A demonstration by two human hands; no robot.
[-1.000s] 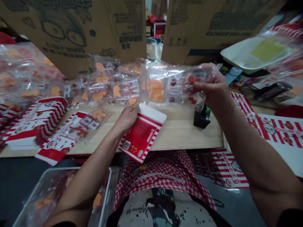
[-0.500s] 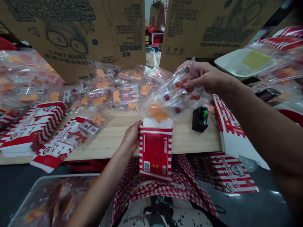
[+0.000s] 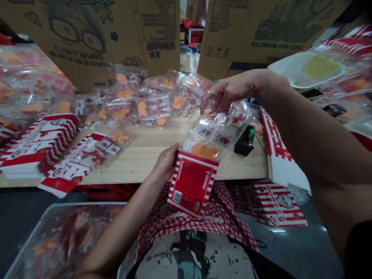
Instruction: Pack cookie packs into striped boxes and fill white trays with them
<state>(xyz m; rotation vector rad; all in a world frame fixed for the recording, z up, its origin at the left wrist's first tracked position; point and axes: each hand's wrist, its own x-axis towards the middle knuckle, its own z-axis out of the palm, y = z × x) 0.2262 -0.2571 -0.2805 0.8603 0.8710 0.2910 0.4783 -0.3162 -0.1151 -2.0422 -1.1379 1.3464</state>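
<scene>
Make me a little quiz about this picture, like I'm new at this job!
1. Which hand grips the red-and-white striped box?
2. True or false: the clear bag sticks out of the open end of the box.
3. What colour is the button on the black gadget? A green, B blue, C red.

Key: 1 left hand; 2 true; 3 A.

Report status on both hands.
Left hand gripping red striped carton. Right hand pinching clear bag, its end in carton mouth. Black device beside bag, not blocking.
</scene>
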